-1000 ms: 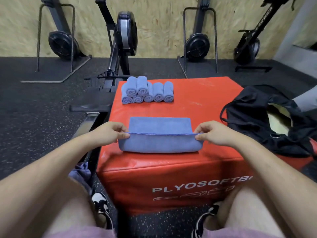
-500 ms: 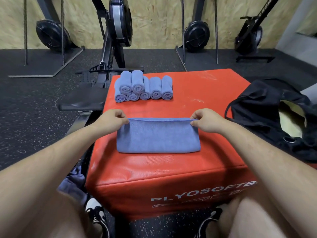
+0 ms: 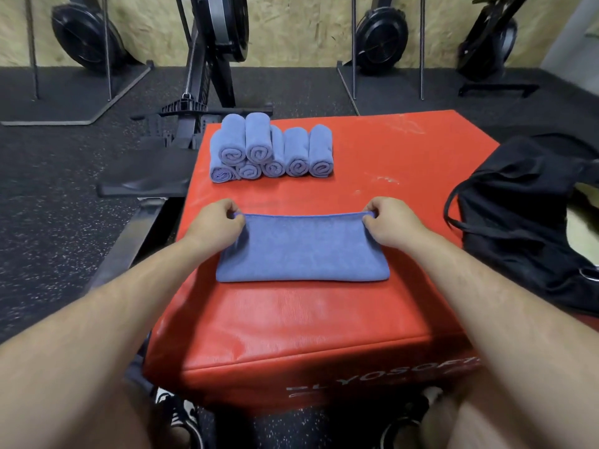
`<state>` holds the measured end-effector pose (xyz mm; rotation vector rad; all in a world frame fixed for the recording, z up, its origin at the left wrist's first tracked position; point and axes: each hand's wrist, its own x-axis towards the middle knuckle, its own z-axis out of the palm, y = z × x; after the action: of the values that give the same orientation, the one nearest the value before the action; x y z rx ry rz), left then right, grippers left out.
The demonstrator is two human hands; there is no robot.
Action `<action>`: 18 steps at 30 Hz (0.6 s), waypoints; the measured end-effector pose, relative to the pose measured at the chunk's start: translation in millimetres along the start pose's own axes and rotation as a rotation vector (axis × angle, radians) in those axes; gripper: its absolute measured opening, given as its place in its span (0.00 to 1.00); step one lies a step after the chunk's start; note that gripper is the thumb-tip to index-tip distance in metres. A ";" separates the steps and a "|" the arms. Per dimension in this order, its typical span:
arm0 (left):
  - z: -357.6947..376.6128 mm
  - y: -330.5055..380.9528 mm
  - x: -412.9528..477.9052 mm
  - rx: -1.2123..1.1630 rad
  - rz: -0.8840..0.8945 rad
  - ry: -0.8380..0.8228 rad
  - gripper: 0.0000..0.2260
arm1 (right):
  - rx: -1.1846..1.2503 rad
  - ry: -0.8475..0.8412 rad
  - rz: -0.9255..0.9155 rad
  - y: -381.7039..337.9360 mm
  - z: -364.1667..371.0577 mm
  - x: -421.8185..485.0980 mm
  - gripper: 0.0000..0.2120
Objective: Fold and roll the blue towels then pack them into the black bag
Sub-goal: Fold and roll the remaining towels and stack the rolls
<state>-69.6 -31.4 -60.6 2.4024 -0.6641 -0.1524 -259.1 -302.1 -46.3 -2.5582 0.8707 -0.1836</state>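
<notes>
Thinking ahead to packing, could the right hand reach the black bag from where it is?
Probably yes. The black bag lies right of the right hand, only bare red box between them. That hand pinches the folded towel at its far corner, so it must let go first.

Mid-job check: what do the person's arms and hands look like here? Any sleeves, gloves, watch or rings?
The left hand and right hand are bare: no gloves, and no ring shows on the fingers in view. The left forearm and right forearm are uncovered to the frame's edge, with no sleeve, watch, band or marking visible.
</notes>
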 end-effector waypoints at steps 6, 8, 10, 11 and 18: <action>17.7 -6.9 2.9 0.193 0.037 0.166 0.07 | -0.182 0.141 0.065 -11.0 12.9 -1.9 0.14; 22.7 4.1 -6.3 0.325 0.082 0.289 0.10 | -0.385 0.269 0.003 -28.1 15.4 -12.4 0.16; 29.7 22.1 -17.2 0.319 0.242 0.281 0.11 | -0.400 0.316 -0.141 -50.4 23.2 -24.5 0.18; 35.1 30.4 -23.0 0.294 0.330 0.215 0.13 | -0.356 0.274 -0.206 -60.8 30.0 -30.6 0.19; 75.1 41.8 -40.5 0.348 0.379 -0.219 0.24 | -0.188 -0.067 -0.252 -75.2 81.7 -41.6 0.25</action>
<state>-142.4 -80.6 -97.0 2.5487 -1.3281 -0.1498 -229.8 -194.4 -86.3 -2.8284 0.5625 -0.0935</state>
